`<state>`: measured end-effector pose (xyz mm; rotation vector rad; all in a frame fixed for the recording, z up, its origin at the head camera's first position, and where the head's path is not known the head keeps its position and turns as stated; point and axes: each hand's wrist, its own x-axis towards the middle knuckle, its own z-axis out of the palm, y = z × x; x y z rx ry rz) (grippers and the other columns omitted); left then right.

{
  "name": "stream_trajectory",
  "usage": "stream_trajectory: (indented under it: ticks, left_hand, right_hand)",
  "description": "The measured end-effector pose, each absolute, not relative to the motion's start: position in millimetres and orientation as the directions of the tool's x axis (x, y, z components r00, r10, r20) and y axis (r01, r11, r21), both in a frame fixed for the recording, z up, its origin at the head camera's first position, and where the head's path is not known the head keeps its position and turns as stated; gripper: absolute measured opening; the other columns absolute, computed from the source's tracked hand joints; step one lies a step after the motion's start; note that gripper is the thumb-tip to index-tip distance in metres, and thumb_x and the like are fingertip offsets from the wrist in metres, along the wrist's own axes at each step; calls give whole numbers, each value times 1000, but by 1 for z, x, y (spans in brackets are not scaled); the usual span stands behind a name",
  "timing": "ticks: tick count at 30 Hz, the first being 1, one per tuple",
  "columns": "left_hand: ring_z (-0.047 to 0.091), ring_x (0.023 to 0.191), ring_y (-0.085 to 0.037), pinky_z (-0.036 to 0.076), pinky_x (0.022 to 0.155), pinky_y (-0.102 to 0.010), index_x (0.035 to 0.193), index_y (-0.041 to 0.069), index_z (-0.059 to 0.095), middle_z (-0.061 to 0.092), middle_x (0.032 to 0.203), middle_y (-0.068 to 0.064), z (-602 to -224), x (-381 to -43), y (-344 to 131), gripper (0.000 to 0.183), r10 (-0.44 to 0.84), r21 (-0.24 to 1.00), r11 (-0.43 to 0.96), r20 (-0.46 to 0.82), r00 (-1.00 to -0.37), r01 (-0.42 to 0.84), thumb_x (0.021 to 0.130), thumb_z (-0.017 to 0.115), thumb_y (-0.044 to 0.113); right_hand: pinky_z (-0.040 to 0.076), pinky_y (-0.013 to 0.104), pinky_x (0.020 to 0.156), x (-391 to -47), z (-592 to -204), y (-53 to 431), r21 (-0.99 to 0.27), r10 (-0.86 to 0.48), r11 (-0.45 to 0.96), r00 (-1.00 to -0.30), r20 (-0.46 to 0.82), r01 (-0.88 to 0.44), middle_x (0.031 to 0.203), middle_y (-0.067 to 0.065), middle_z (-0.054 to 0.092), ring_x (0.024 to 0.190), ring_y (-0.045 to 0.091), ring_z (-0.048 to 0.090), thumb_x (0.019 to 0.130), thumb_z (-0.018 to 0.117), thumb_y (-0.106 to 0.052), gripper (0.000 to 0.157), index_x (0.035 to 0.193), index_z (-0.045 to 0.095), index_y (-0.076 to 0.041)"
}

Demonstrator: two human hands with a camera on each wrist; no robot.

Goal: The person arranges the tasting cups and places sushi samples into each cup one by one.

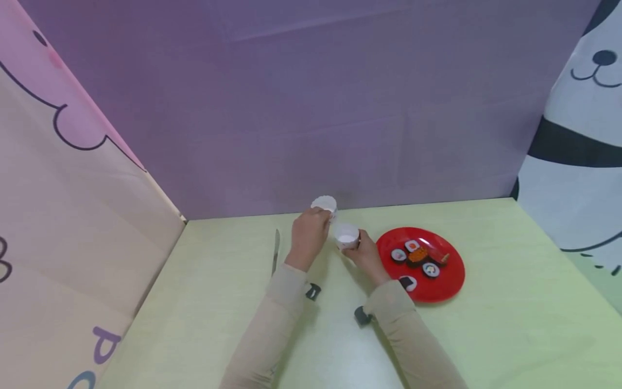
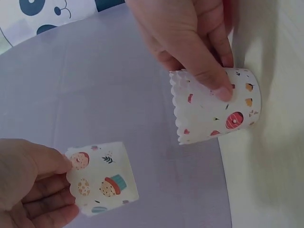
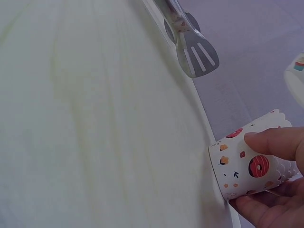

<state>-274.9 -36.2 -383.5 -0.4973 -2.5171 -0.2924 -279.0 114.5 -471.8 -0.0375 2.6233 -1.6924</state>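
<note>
Just below the head view's centre, one paper cup (image 1: 324, 203) is pinched by the left hand (image 1: 309, 233) and, lower right, a second cup (image 1: 346, 236) is gripped by the right hand (image 1: 365, 256), both already separated, neither yet released.

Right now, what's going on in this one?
A person's left grip holds one patterned paper cup near its scalloped rim, up off the table. The right grip holds a second patterned cup close to the tabletop; whether its base touches is unclear. The two cups are apart. To the right, a red plate carries sushi pieces, and slotted metal tongs lie to the left, with neither grip on them.
</note>
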Motion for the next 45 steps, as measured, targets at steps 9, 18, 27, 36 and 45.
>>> stream_trajectory:
  ticks: [9,18,27,36,45]
  left_hand:
    - [62,66,-20,50,55,-32,84,9,73,69,79,-5,-399,-278,-39,10,208,147,937,496,-843,317,87,65,15]
    - [58,58,-18,46,49,-29,78,10,73,64,67,-3,-419,-283,-42,14,183,132,956,435,-881,264,87,63,13]
    - [57,58,-17,46,50,-28,69,10,68,64,66,-2,-430,-283,-39,15,179,156,958,333,-926,241,84,65,11]
    - [59,58,-18,48,51,-29,68,10,66,63,64,-3,-437,-282,-36,12,243,105,952,314,-918,287,81,67,9]
    - [59,59,-16,48,52,-28,72,10,68,65,67,-3,-439,-278,-30,11,252,63,959,255,-934,276,82,66,9]
  right_hand:
    - [36,50,103,-280,-474,115,-898,-15,440,-1000,10,-16,136,27,43,125,39,42,85,67,-5,62,135,33,8]
    - [35,50,103,-278,-473,114,-899,-21,437,-1000,21,-29,136,28,43,125,39,42,84,66,-5,61,134,33,9]
    - [34,50,104,-278,-474,114,-901,-9,433,-1000,25,-27,135,28,44,126,39,42,83,67,-4,61,134,34,9]
    - [35,50,104,-279,-476,115,-908,-12,417,-999,45,-46,135,28,44,126,39,42,84,65,-2,60,134,34,9]
    - [34,49,104,-277,-474,114,-900,-1,433,-999,45,-41,134,28,45,125,40,42,83,65,-2,60,133,34,9]
